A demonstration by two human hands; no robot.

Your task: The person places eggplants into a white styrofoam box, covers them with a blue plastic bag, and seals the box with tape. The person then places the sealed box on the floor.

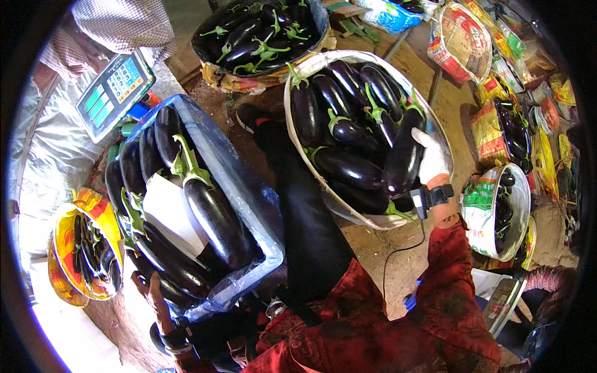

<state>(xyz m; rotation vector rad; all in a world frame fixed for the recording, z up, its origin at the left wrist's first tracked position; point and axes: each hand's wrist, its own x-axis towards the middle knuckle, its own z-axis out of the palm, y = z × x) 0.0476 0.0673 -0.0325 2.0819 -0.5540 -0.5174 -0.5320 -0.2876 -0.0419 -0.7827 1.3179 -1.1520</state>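
My right hand [433, 156], bright white in the glare, grips a large dark purple eggplant [402, 156] at the right side of a round lined basket [326, 179]. The thumb lies on the eggplant's upper side; the other fingers are hidden. More glossy eggplants [345, 168] with green stems fill this basket. My left hand [150, 289] is beside the lower left corner of a crate lined with blue plastic [228, 140], its fingers apart and nothing visible in them. Eggplants [214, 219] lie in the crate around a white sheet [170, 212].
A digital scale display [115, 95] stands behind the crate. Another eggplant basket [261, 79] is at the top. A yellow-lined basket [88, 200] holds slim dark vegetables at left. Several lined baskets [480, 228] line the right. My leg [310, 214] extends between crate and basket; a cable [396, 252] hangs from my right wrist.
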